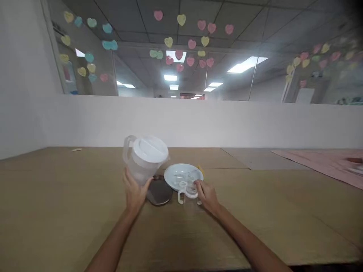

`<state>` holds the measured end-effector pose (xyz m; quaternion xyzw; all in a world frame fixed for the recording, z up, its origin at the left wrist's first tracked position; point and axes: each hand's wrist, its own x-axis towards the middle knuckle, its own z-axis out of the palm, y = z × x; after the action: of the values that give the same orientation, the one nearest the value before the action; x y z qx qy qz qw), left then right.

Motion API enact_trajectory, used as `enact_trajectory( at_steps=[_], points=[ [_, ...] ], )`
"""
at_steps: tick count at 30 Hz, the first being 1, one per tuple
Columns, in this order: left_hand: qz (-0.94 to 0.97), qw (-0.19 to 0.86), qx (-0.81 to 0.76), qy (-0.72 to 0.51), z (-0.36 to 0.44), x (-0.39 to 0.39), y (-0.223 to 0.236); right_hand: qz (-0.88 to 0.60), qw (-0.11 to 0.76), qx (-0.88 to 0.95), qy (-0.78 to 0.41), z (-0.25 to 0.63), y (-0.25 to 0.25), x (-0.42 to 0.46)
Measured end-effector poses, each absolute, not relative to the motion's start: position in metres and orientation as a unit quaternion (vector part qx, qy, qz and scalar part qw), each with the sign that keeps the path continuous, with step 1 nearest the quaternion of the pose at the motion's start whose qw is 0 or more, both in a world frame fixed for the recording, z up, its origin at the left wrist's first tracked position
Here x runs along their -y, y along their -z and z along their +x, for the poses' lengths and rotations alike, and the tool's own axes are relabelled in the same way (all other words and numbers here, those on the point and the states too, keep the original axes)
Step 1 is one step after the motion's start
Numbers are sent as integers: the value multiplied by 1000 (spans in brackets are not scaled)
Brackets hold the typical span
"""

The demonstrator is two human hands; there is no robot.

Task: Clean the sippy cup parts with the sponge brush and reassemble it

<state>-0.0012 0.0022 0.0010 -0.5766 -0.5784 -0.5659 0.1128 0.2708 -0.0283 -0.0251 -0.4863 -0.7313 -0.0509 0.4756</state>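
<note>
My left hand [134,192] is wrapped around the body of a translucent plastic pitcher [141,168] with a white lid. The pitcher is raised above the table and tilted to the right, its handle on the far left. My right hand [208,194] is closed at the rim of a clear two-handled cup [190,192] with a whitish collar. Its fingertips hide part of that rim. Behind the cup sits a pale blue-white bowl [176,172] with small clear items in it, too indistinct to name. Beneath the pitcher lies a dark, rounded flat object [159,192].
Everything rests on a wide wooden table [85,211]. Something yellow [200,170] shows at the bowl's right edge. A pink cloth [320,160] covers the far right. A white wall [198,124] with a window above it stands behind the table.
</note>
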Motion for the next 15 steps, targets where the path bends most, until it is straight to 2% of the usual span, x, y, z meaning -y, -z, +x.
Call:
enact_trajectory(
  at_steps=[11, 15],
  points=[
    [-473, 66, 691, 542, -28, -12, 2, -498, 491, 699, 148, 280, 11, 25],
    [-476, 55, 706, 522, -30, -15, 3, -602, 423, 655, 170, 291, 9, 12]
  ],
)
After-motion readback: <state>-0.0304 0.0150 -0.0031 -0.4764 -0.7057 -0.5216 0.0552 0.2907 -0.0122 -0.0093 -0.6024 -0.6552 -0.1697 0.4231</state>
